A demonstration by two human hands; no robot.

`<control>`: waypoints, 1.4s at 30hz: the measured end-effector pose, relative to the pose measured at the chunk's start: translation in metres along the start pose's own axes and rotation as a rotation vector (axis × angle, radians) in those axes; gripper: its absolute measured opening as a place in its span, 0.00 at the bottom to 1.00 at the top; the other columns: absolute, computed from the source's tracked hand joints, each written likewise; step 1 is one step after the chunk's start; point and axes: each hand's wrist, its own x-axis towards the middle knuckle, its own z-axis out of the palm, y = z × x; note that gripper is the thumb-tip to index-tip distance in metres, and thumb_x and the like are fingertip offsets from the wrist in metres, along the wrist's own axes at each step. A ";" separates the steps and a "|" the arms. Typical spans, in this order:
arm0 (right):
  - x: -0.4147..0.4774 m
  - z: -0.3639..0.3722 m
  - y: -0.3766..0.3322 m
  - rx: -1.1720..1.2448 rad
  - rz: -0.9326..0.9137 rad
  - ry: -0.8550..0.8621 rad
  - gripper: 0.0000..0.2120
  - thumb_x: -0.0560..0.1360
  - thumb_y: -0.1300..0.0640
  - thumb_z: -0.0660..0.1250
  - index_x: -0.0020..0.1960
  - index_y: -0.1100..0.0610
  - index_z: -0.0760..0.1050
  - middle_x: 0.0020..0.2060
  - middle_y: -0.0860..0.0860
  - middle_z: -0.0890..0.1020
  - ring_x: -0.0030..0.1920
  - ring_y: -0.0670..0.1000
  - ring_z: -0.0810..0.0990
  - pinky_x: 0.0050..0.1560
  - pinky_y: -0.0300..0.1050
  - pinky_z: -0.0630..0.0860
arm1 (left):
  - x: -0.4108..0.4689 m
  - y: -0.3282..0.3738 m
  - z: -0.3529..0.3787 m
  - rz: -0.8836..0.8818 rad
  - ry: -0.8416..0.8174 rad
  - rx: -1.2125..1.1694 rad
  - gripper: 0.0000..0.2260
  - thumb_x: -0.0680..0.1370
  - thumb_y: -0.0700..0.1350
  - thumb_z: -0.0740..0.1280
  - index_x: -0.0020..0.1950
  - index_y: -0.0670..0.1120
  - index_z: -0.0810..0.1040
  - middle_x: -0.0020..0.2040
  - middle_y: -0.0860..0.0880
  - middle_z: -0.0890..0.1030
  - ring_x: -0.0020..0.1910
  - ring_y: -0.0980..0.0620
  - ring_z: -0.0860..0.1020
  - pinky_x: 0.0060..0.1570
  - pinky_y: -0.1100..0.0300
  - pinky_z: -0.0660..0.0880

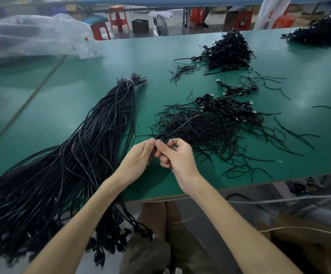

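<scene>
Both hands are meeting at lower centre of the frame. The left hand (pixel 139 155) and right hand (pixel 177 155) are pinching one thin black wire (pixel 180 125) between thumb and fingertips, with the other fingers loosely curling. The wire is running up and right from the fingertips, over the loose pile of short ties (pixel 210 133). It is thin, nearly straight and showing reddish at its far tip.

Progress, judging by the piles: some is done, with coiled cables lying in a heap (pixel 229 50) at upper right and a smaller batch (pixel 227 107) at centre right. Most is looking undone: a big tied bundle of long cables (pixel 93 135) is filling the left and hanging off the near edge of the table (pixel 81 72). A clear plastic bag (pixel 32 34) is sitting at upper left.
</scene>
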 end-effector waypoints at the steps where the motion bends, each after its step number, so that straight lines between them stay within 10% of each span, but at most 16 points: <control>1: 0.000 -0.001 0.001 -0.002 -0.008 -0.007 0.15 0.77 0.59 0.74 0.49 0.58 0.67 0.31 0.54 0.81 0.27 0.47 0.71 0.28 0.39 0.70 | 0.000 0.001 0.000 0.003 -0.005 -0.001 0.22 0.87 0.54 0.53 0.35 0.58 0.73 0.27 0.59 0.70 0.26 0.60 0.65 0.27 0.70 0.63; 22: -0.009 -0.006 0.011 -0.210 -0.186 -0.237 0.24 0.76 0.57 0.76 0.68 0.44 0.75 0.39 0.48 0.81 0.41 0.47 0.80 0.45 0.39 0.77 | -0.006 0.008 -0.002 -0.232 0.103 -0.242 0.20 0.84 0.46 0.56 0.32 0.49 0.66 0.25 0.54 0.61 0.24 0.54 0.56 0.24 0.61 0.54; 32: -0.012 -0.002 0.012 -0.416 -0.212 -0.197 0.15 0.76 0.51 0.76 0.61 0.43 0.81 0.57 0.51 0.79 0.57 0.46 0.80 0.66 0.51 0.76 | -0.006 0.009 -0.001 -0.205 0.093 -0.231 0.29 0.85 0.42 0.55 0.26 0.54 0.80 0.23 0.55 0.62 0.21 0.57 0.57 0.22 0.65 0.55; 42: -0.015 0.004 0.016 -0.623 -0.305 -0.092 0.13 0.78 0.46 0.72 0.56 0.54 0.76 0.52 0.46 0.73 0.52 0.46 0.78 0.53 0.54 0.80 | -0.005 0.006 -0.004 -0.239 0.163 -0.242 0.21 0.83 0.41 0.56 0.30 0.48 0.63 0.23 0.53 0.60 0.21 0.55 0.55 0.21 0.65 0.54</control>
